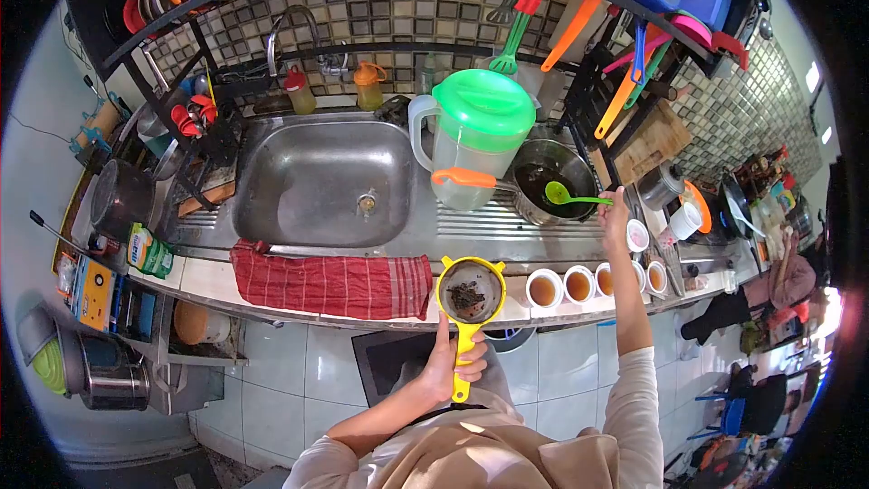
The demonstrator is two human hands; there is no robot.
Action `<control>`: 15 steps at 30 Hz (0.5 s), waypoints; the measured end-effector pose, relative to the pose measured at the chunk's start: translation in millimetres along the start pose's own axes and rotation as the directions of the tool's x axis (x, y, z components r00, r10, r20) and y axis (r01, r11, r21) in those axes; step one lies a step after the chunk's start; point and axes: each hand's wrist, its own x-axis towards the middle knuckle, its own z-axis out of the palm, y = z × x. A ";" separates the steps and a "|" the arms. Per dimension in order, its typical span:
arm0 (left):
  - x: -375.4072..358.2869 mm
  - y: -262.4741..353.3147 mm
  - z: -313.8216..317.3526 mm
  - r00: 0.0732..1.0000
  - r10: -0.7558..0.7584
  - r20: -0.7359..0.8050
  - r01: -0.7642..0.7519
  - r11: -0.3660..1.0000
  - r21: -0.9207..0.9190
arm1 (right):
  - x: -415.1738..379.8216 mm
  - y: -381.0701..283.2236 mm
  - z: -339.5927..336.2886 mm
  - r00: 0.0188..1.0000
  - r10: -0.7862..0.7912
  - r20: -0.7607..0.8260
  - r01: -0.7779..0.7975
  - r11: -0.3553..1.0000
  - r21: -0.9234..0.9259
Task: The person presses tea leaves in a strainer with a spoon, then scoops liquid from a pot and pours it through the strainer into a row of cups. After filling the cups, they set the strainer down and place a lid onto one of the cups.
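My left hand (pixel 444 364) is wrapped round the handle of a yellow strainer (pixel 471 264), held level in front of the counter edge. Dark wet leaves (pixel 467 297) lie in its mesh. My right hand (pixel 615 210) grips the end of a green ladle (pixel 558 193), whose bowl is inside a metal pot (pixel 539 215) of dark liquid. Just below that hand, several white cups (pixel 544 299) of brown liquid stand in a row along the counter edge. A further cup (pixel 637 235) sits behind the row, beside my wrist.
Left of the pot stands a large jug (pixel 463 149) with a green lid. A steel sink (pixel 321 234) is farther left, with a red checked cloth (pixel 330 285) on the counter before it. Utensils hang from the rack above. Other people are at the far right.
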 end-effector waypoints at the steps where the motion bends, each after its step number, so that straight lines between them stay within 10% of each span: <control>1: -0.1 0.3 -0.1 1.000 -0.004 0.008 0.004 1.000 0.004 | -0.9 -1.5 0.9 1.000 0.006 -0.010 -0.006 1.000 0.010; 15: -0.2 0.9 0.5 1.000 -0.012 -0.008 0.012 1.000 0.001 | -8.5 -30.0 8.2 1.000 -0.015 -0.010 0.016 1.000 0.021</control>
